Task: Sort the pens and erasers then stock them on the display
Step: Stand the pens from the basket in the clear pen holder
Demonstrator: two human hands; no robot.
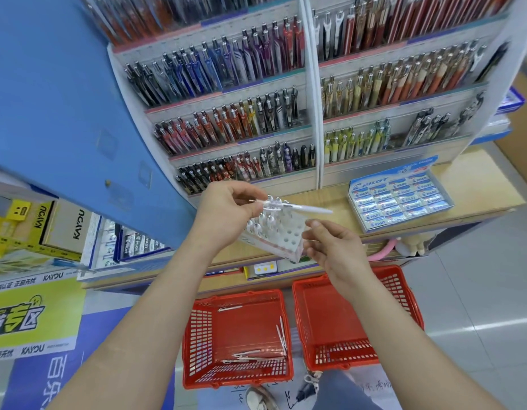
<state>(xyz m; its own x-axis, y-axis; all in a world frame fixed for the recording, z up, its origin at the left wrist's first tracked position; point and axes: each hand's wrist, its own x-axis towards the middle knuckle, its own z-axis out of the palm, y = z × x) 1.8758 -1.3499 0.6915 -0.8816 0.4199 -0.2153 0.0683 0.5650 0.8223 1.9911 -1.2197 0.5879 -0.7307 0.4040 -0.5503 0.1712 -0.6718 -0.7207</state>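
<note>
Pen shelves (226, 113) standing behind
Left hand (226, 208) is pinching a white pen (303, 207) crosswise over the rack (285, 232); right hand (336, 247) is curling at its edge, grip unclear.

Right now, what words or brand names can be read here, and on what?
"PILOT": lid and erasers of the blue eraser box.
"KAYOU": yellow-and-black cartons and the green poster.
"PILOT": packs on the low left shelf.
"专区": same poster.
Pen-rack labels and handwriting on the floor paper: too blurred to read.
</note>
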